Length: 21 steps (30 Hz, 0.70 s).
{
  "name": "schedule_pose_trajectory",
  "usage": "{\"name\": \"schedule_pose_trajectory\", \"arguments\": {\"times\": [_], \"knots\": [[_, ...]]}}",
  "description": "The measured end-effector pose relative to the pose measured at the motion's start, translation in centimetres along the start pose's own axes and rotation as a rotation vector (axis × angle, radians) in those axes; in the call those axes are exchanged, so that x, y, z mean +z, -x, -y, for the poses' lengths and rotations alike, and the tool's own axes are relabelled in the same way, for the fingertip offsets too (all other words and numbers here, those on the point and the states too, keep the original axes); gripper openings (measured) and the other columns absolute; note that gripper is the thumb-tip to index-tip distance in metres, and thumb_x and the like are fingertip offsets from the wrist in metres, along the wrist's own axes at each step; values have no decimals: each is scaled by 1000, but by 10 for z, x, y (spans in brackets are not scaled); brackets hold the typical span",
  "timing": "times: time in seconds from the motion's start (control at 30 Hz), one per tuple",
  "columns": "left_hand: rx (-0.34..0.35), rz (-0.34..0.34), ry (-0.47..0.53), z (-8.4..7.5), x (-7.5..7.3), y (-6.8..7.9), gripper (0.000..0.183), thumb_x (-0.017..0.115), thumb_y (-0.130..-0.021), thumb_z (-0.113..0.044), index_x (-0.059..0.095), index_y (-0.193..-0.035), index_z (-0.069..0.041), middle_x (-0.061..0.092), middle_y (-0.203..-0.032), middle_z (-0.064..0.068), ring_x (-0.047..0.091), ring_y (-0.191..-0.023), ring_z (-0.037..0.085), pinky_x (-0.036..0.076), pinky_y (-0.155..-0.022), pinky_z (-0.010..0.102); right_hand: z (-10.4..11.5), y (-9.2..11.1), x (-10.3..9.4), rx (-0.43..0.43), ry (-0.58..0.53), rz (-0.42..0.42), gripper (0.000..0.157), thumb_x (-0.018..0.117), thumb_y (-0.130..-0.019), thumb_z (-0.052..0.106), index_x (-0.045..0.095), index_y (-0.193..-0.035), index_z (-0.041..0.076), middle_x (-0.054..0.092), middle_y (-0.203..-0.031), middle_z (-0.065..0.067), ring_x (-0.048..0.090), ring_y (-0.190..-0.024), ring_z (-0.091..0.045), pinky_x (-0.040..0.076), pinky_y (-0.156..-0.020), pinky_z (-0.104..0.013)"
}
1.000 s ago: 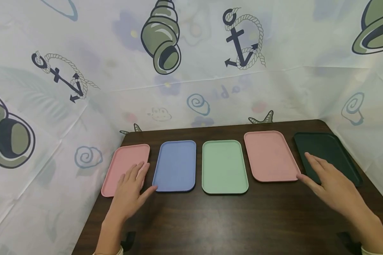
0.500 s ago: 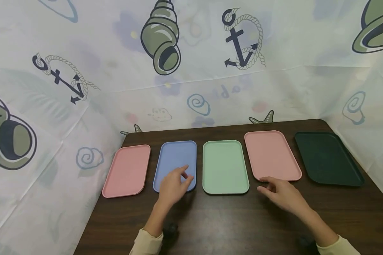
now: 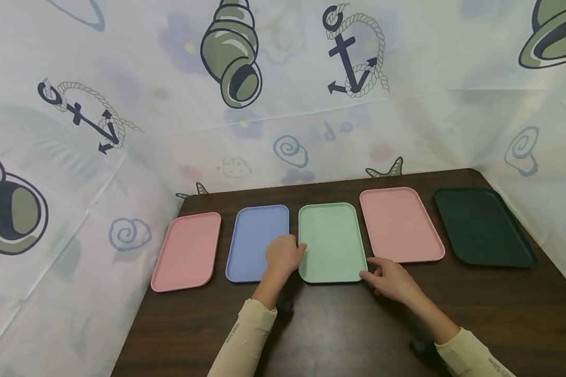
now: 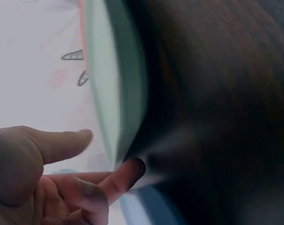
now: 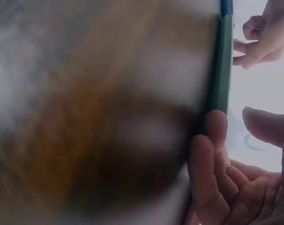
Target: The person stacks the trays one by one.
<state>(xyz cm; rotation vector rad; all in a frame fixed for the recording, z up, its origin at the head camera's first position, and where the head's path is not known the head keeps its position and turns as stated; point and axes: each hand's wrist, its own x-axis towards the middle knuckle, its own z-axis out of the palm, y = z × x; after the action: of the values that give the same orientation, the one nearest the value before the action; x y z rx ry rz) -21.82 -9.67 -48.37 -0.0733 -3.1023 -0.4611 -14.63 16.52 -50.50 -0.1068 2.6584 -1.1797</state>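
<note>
One rounded-rectangular pale green tray [image 3: 332,233] lies toward the far edge of the brown wood-grain desk [image 3: 344,324], narrow gaps each side. Left hand [image 3: 282,255], right hand [image 3: 391,281]: thumbs spread, touching its edges. Surface: plain.

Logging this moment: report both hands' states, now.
Left hand: open, at the left edge of the green tray.
Right hand: open, at that tray's near right corner.

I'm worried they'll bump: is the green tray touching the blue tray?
Apart. The head view shows bare table between the green tray and the blue tray.
</note>
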Motion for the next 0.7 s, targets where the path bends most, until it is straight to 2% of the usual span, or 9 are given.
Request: {"name": "schedule_pose_trajectory", "arguments": {"times": [0.13, 0.27, 0.5, 0.7], "knots": [[-13, 10, -4, -1, 4, -4, 39, 62, -89, -25, 48, -54, -14, 46, -52, 2, 45, -46, 18, 34, -39, 32, 0, -4, 2, -4, -18, 10, 59, 64, -91, 26, 44, -136, -7, 61, -62, 0, 57, -50, -15, 44, -48, -32], [-10, -10, -17, 0, 7, -7, 37, 60, -85, -16, 43, -53, -16, 44, -51, 0, 43, -47, 17, 33, -39, 32, 1, -7, 2, 3, -40, 10, 58, 62, -92, 22, 42, -138, -7, 62, -64, 0, 58, -51, -15, 47, -48, -31], [8, -4, 13, 4, 10, -5, 37, 59, -83, -12, 37, -54, -17, 36, -51, -2, 36, -47, 15, 29, -39, 30, 1, -8, 9, 8, -84, -6, 60, 62, -91, 17, 37, -140, -9, 65, -66, -1, 60, -53, -14, 49, -48, -30], [26, -6, 62, 7, 12, -6, 37, 57, -82, -8, 35, -54, -18, 28, -51, -4, 25, -47, 13, 22, -39, 28, 3, -9, 12, 29, -93, -40, 58, 61, -91, 14, 38, -140, -5, 63, -64, -1, 59, -50, -15, 48, -46, -30]]}}
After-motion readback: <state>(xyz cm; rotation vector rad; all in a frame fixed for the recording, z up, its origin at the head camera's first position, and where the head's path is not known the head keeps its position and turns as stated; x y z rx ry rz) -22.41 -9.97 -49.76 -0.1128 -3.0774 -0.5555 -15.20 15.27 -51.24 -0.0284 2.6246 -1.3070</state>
